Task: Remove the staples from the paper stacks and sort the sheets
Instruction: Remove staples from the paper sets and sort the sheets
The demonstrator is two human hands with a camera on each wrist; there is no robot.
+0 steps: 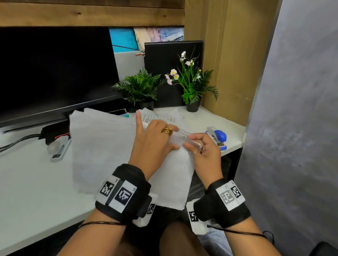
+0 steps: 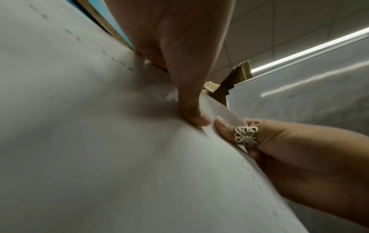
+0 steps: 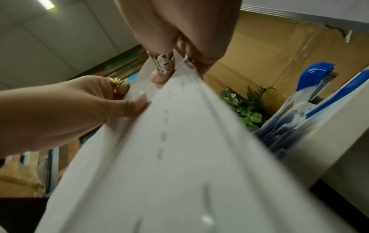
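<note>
A white paper stack (image 1: 172,178) is held up over the desk's front edge, its lower corner hanging off. My left hand (image 1: 174,137), with a gold ring, pinches its upper edge, thumb on top (image 2: 194,117), index finger sticking straight up. Just to the right, my right hand (image 1: 191,144) pinches the same edge between its ringed thumb (image 3: 161,74) and fingers. In the right wrist view a row of small dark marks (image 3: 164,137) runs down the sheet near that edge. Loose sheets (image 1: 99,142) lie spread on the desk to the left.
A blue stapler (image 1: 218,137) lies right of my hands near the desk's right edge. A grey stapler (image 1: 59,149) sits left of the sheets. A dark monitor (image 1: 49,75), cables and two potted plants (image 1: 191,84) stand behind. A grey partition (image 1: 299,122) closes the right side.
</note>
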